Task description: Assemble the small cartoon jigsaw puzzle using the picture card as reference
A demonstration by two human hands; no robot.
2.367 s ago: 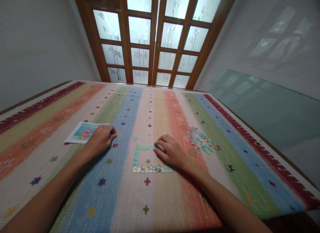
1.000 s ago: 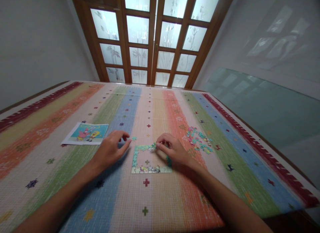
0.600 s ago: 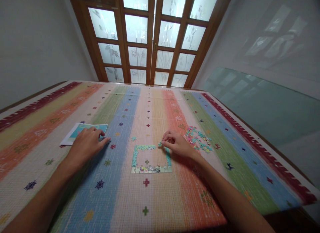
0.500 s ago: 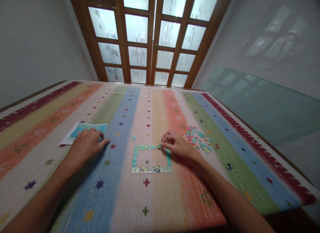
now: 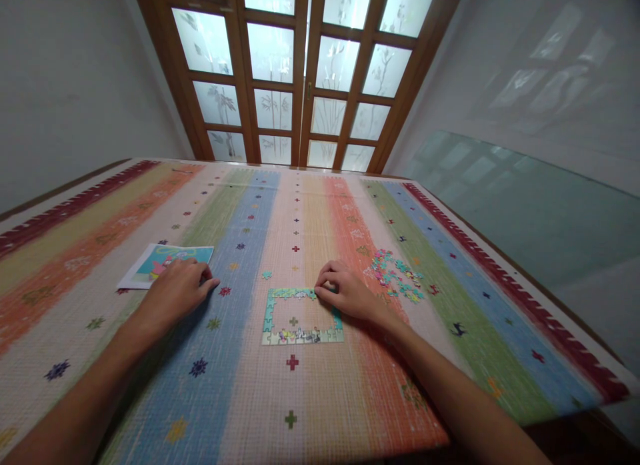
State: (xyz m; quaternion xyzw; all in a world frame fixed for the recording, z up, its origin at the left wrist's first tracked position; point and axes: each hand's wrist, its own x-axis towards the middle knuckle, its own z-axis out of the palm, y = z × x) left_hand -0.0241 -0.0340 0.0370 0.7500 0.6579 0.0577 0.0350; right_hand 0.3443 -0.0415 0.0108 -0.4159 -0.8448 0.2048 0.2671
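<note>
Rectangular puzzle border (image 5: pixel 269 318) of joined pieces lies flat in front of me, its inside showing the tablecloth. My right hand (image 5: pixel 345 288) is over its upper right corner, thumb and forefinger pinched together on a puzzle piece that the fingertips now mostly hide. My left hand (image 5: pixel 183 282) rests over the lower right part of a picture sheet (image 5: pixel 150 265), fingers loosely bent and thumb apart, holding nothing. One loose turquoise puzzle piece (image 5: pixel 267 274) lies just beyond the border's upper left corner.
To the right of my right hand is a loose heap of colourful puzzle pieces (image 5: pixel 397 276). A striped tablecloth (image 5: pixel 320 398) covers the table. Beyond the far edge stand wooden doors with frosted panes (image 5: pixel 303 85); a glass panel (image 5: pixel 525 192) leans along the right wall.
My right hand has shifted slightly left along the border's top edge, and the piece at its fingertips has gone from sight. My left hand stays nearly in place, uncovering slightly more of the sheet.
</note>
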